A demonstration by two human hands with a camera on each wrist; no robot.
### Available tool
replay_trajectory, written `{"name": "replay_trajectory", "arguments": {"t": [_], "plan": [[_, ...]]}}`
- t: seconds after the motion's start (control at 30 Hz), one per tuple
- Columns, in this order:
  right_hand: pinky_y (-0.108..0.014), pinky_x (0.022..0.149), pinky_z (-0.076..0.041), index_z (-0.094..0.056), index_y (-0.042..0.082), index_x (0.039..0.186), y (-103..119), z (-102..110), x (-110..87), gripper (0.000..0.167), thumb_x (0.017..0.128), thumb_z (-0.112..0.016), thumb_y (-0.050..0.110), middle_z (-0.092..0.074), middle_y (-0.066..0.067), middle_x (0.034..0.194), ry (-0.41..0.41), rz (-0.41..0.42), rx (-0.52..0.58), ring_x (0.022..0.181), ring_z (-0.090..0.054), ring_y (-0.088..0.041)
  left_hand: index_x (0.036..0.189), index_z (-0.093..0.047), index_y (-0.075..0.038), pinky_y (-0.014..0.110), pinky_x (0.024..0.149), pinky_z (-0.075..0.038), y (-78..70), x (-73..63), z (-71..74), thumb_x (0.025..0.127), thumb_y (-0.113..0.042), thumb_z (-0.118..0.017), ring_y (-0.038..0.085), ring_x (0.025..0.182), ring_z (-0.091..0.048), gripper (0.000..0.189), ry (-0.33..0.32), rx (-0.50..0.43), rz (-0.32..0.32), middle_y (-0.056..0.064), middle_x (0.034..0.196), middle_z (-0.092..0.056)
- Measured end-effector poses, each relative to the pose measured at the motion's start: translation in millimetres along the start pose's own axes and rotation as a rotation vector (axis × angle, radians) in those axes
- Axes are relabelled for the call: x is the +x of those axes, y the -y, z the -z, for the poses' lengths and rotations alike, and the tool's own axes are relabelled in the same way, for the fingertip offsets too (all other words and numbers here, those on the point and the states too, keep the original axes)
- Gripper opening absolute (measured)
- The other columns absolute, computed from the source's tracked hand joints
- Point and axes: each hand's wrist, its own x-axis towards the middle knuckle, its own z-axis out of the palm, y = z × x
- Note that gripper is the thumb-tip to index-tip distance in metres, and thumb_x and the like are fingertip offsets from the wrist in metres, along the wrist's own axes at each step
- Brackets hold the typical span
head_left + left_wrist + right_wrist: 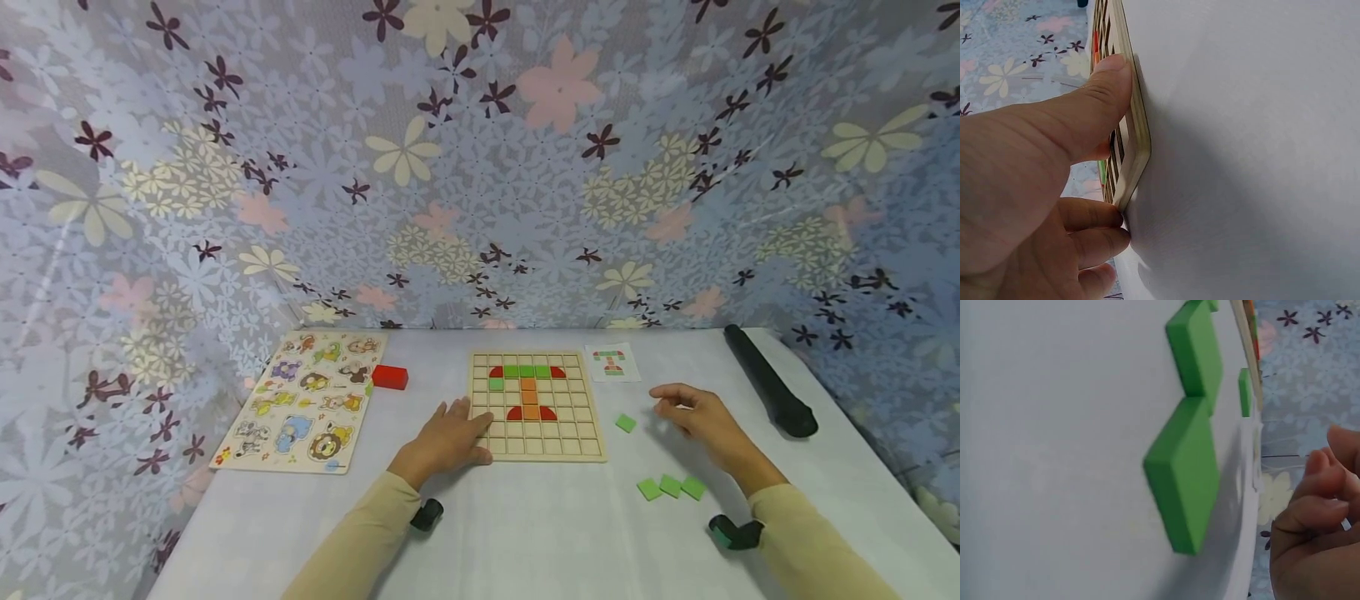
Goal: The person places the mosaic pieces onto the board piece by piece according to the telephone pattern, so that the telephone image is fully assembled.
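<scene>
A wooden grid board [547, 452] lies mid-table, bearing red rounded pieces, orange squares [529, 397] and green squares [525, 372]. My left hand [450, 437] rests on its near left corner; in the left wrist view the thumb [1107, 81] lies on the board and other fingertips touch its edge. My right hand [697, 417] hovers right of the board, fingers loosely bent, with nothing visible in them. Nearest it is a loose green square tile [626, 423]. Three more green tiles [671, 486] lie in a row closer to me, large in the right wrist view.
A small pattern card [611, 362] lies behind the right hand. At the left is an animal puzzle board [300, 400], with a red block [390, 377] by its edge. A long black object [768, 383] lies at the right. Patterned floral cloth [480, 167] hangs behind the table.
</scene>
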Motion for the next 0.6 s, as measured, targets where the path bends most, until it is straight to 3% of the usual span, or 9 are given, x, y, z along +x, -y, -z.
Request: {"name": "replay_trajectory", "arguments": {"t": [0.23, 0.47, 0.6], "plan": [[-0.031, 0.058, -0.045, -0.048, 0.002, 0.149, -0.7, -12.9, 13.6, 0.064, 0.093, -0.073, 0.020, -0.055, -0.023, 0.133, 0.153, -0.041, -0.044, 0.075, -0.052, -0.019, 0.154, -0.047, -0.021, 0.052, 0.127, -0.015, 0.4, -0.1, -0.7, 0.090, -0.046, -0.074, 0.033, 0.155, -0.023, 0.075, 0.005, -0.005, 0.008, 0.020, 0.164, -0.031], [-0.033, 0.066, -0.049, -0.059, 0.004, 0.140, 2.5, -28.1, 16.9, 0.056, 0.089, -0.077, 0.019, -0.059, -0.019, 0.128, 0.233, -0.023, -0.186, 0.097, -0.053, -0.023, 0.154, -0.047, -0.020, 0.052, 0.127, -0.015, -0.3, -1.4, 0.6, 0.091, -0.046, -0.074, 0.033, 0.155, -0.024, 0.074, 0.004, -0.011, 0.002, 0.021, 0.164, -0.031], [-0.034, 0.064, -0.050, -0.063, 0.001, 0.135, 2.7, -32.9, 17.5, 0.047, 0.091, -0.075, 0.015, -0.060, -0.018, 0.122, 0.240, 0.003, -0.260, 0.096, -0.052, -0.025, 0.154, -0.047, -0.019, 0.052, 0.127, -0.015, 0.4, -1.2, 0.5, 0.091, -0.045, -0.074, 0.034, 0.155, -0.024, 0.074, 0.004, -0.012, 0.000, 0.022, 0.164, -0.031]]}}
